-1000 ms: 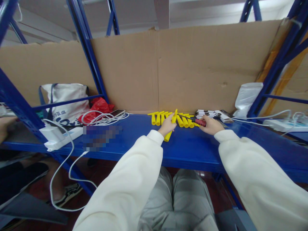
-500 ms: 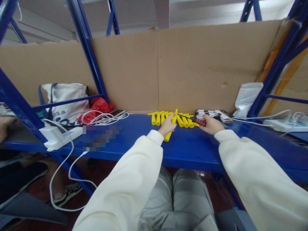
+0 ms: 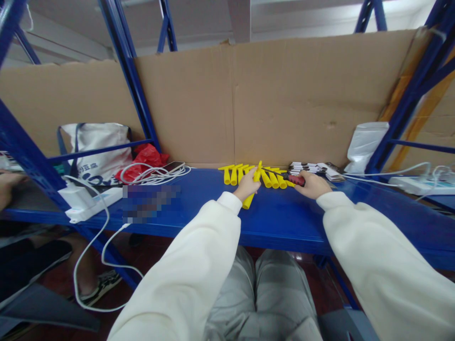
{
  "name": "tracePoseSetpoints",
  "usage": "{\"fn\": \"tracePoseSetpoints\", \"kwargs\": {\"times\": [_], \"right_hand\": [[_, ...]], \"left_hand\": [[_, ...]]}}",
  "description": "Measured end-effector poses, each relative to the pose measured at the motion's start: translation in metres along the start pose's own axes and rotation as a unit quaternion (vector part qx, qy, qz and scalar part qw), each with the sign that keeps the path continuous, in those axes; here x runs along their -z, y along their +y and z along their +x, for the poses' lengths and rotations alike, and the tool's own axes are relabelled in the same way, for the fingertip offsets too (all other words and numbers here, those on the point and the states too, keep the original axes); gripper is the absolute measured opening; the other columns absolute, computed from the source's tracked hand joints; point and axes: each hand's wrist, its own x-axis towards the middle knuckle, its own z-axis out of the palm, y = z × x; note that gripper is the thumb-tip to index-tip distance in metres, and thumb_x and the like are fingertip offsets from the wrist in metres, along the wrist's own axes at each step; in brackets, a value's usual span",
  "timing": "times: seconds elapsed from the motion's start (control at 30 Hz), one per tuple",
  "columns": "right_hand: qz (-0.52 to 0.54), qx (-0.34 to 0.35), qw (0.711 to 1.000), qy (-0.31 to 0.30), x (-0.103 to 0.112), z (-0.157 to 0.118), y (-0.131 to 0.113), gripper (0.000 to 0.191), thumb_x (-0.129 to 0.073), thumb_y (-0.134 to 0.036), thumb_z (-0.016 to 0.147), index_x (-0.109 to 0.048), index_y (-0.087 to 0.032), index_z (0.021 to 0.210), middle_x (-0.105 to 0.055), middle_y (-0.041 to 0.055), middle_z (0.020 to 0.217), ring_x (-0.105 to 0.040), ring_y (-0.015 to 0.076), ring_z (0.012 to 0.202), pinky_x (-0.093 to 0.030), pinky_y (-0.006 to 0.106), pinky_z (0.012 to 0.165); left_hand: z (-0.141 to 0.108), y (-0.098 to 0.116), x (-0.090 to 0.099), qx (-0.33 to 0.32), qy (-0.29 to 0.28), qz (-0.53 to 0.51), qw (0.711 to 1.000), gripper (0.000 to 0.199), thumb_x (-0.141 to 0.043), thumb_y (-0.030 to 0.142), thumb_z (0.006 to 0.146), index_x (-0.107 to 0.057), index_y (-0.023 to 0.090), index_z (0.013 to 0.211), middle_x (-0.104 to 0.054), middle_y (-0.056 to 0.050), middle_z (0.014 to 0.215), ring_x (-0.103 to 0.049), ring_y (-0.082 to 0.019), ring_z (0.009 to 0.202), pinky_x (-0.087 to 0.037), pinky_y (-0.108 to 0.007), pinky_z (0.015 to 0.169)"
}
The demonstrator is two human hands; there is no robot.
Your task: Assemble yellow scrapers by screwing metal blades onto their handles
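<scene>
My left hand (image 3: 248, 184) is closed around a yellow T-shaped tube (image 3: 249, 201), whose wide round end points down toward me. In my right hand (image 3: 313, 184) is a screwdriver (image 3: 295, 180) with a red and black handle. Its thin dark shaft runs left to the upper part of the held tube, where the tip meets it; whether it sits in a screw is too small to tell. Several more yellow T-shaped tubes (image 3: 233, 176) lie in a row behind my hands, some partly hidden by my left hand and the screwdriver.
Small black-and-white packets (image 3: 304, 167) lie behind my right hand on the blue table (image 3: 206, 208). A cardboard panel (image 3: 284, 99) closes off the back. At left are a coiled white cable (image 3: 156, 176), a power strip (image 3: 95, 204), a cloth bag (image 3: 101, 149) and another person's hand (image 3: 7, 187).
The screwdriver handle shows a slightly different face, as if turned a little. Both hands and the yellow tubes stay in place.
</scene>
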Motion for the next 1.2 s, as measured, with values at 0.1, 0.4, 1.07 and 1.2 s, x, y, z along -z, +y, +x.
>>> {"fn": "tracePoseSetpoints", "kwargs": {"times": [0.1, 0.4, 1.07, 1.2], "right_hand": [[-0.01, -0.022, 1.0, -0.012, 0.0017, -0.001, -0.0028, 0.027, -0.057, -0.038, 0.079, -0.059, -0.021, 0.099, -0.071, 0.0112, 0.087, -0.067, 0.0267, 0.074, -0.041, 0.031, 0.061], [0.01, 0.0, 1.0, -0.016, -0.0005, -0.0003, 0.001, 0.025, -0.052, -0.039, 0.081, -0.062, -0.022, 0.096, -0.072, 0.0108, 0.09, -0.067, 0.0262, 0.077, -0.042, 0.031, 0.061], [0.016, 0.0, 0.999, -0.031, 0.0012, 0.0005, -0.0012, 0.018, -0.053, -0.036, 0.081, -0.061, -0.021, 0.089, -0.071, 0.0109, 0.086, -0.065, 0.0244, 0.076, -0.041, 0.03, 0.061], [0.003, -0.022, 0.999, -0.024, 0.0019, 0.0003, -0.0027, 0.02, -0.057, -0.034, 0.078, -0.061, -0.02, 0.092, -0.071, 0.0112, 0.088, -0.066, 0.0248, 0.075, -0.04, 0.03, 0.061]], "left_hand": [[0.0001, 0.0004, 0.0, 0.003, -0.003, -0.001, 1.0, 0.074, -0.055, 0.007, 0.081, -0.038, 0.021, 0.151, -0.07, -0.009, 0.113, -0.068, -0.014, 0.063, -0.057, -0.026, 0.069], [0.0022, -0.0025, -0.0002, 0.003, -0.003, 0.003, 1.0, 0.074, -0.054, 0.007, 0.081, -0.037, 0.021, 0.152, -0.07, -0.009, 0.111, -0.069, -0.014, 0.065, -0.058, -0.026, 0.069], [0.0032, -0.0027, -0.0008, -0.005, -0.007, 0.011, 1.0, 0.075, -0.052, 0.006, 0.08, -0.037, 0.019, 0.152, -0.071, -0.009, 0.108, -0.068, -0.014, 0.061, -0.058, -0.028, 0.073], [0.0005, 0.0005, -0.0001, -0.001, -0.008, 0.012, 1.0, 0.076, -0.053, 0.006, 0.08, -0.036, 0.02, 0.152, -0.069, -0.009, 0.114, -0.069, -0.014, 0.066, -0.058, -0.027, 0.073]]}}
